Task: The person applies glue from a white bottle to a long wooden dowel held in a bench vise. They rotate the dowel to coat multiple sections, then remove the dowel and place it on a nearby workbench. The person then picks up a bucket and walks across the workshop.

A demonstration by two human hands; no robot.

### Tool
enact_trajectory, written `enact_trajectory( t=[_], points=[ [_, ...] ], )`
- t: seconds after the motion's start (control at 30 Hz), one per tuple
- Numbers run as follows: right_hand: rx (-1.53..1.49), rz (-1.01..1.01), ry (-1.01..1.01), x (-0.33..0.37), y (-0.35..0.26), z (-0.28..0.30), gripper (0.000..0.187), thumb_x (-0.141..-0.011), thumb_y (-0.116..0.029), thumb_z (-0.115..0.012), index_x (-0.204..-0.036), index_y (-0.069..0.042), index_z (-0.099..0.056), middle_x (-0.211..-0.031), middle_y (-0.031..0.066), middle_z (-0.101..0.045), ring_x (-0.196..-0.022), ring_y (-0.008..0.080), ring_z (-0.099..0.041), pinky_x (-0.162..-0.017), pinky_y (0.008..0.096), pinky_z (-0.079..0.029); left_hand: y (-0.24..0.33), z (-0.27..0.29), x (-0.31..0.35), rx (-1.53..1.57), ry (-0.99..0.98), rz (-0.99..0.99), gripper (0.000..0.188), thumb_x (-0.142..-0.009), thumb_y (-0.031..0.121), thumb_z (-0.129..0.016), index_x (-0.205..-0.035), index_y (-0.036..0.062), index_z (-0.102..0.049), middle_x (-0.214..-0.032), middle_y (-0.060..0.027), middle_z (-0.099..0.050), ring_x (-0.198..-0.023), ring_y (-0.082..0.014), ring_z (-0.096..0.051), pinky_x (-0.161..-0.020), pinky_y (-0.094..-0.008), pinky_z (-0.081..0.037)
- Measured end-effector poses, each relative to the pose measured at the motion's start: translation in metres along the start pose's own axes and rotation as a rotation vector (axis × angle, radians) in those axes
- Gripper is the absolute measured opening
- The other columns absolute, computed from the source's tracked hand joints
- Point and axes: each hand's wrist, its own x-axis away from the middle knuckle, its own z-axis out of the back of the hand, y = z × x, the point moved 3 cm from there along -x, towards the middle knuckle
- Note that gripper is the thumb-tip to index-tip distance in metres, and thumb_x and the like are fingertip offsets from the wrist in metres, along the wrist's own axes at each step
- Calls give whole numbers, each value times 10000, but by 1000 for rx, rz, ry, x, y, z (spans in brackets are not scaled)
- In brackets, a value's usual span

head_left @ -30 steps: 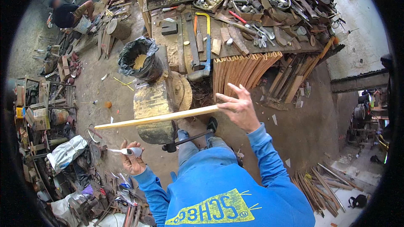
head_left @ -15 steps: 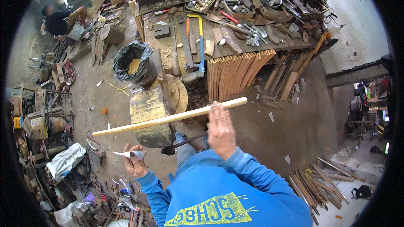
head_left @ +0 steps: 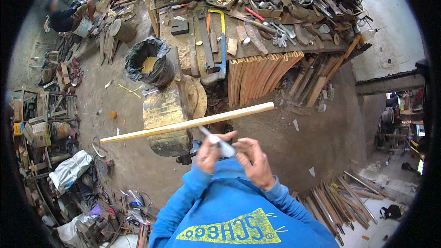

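In front of me a long, pale wooden strip (head_left: 216,117) lies across the top of a worn, dust-covered machine body or vise (head_left: 165,110). On the near side of the strip, my left hand (head_left: 207,157) grips a small white bottle with a thin pointed tip (head_left: 224,149). The tip points up and left toward the strip, apart from it as far as I can tell. My right hand (head_left: 255,164) is close by the bottle's wide end, fingers bent and apart; contact with the bottle is unclear.
Beyond the strip stands a black-lined bucket (head_left: 154,66) holding yellowish dust. A hacksaw (head_left: 223,41) and many tools crowd the bench (head_left: 271,55). Curved wooden slats (head_left: 257,82) hang at its front edge. Wooden sticks (head_left: 337,206) lie at lower right. A person (head_left: 66,16) sits far left.
My left hand has brought the white bottle in from the left to the middle. My right hand has let go of the wooden strip and drawn back beside the bottle.
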Motion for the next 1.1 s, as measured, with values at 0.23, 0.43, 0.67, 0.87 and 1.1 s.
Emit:
enact_trajectory(
  t=[0.23, 0.43, 0.67, 0.87, 1.1],
  points=[
    [167, 24, 378, 7, 19, 6, 310, -931, -182, -608, -1140, -2, -466, -1027, 179, -617, -879, 199, -648, -709, 344, -522, -42, -32, -25, 211, -195, 372, 488, -1020, 375, -430, -1360, 26, -416, -1313, -145, -544, -1126, -209, -555, -1002, -353, -417],
    [300, 270, 399, 2, 27, 8, 295, -855, -68, -644, -1046, -20, -425, -828, 151, -659, -728, 129, -647, -588, 260, -519, -51, 17, 9, -255, -243, 469, 457, -1038, 362, -365, -1365, 57, -461, -1291, -89, -562, -1185, -183, -517, -983, -332, -418],
    [355, 293, 287, -8, 24, -2, 319, -837, -71, -663, -1030, -17, -415, -751, 150, -656, -645, 144, -656, -535, 270, -515, -66, 48, 35, -282, -172, 581, 507, -1020, 427, -381, -1346, 53, -487, -1277, -92, -578, -1185, -202, -532, -972, -338, -425],
    [378, 306, 296, -10, 22, 2, 314, -830, -78, -666, -1019, -15, -423, -739, 156, -653, -635, 169, -669, -535, 281, -518, -78, 40, 32, -227, -154, 559, 518, -1024, 435, -368, -1348, 49, -487, -1301, -102, -568, -1178, -215, -539, -973, -341, -426],
    [369, 309, 362, -9, 19, 13, 292, -822, -99, -674, -995, -12, -456, -721, 176, -634, -612, 266, -683, -507, 344, -527, -83, 34, 30, -215, -195, 554, 520, -1029, 422, -357, -1356, 38, -483, -1295, -104, -573, -1164, -212, -547, -974, -336, -428]
  ],
)
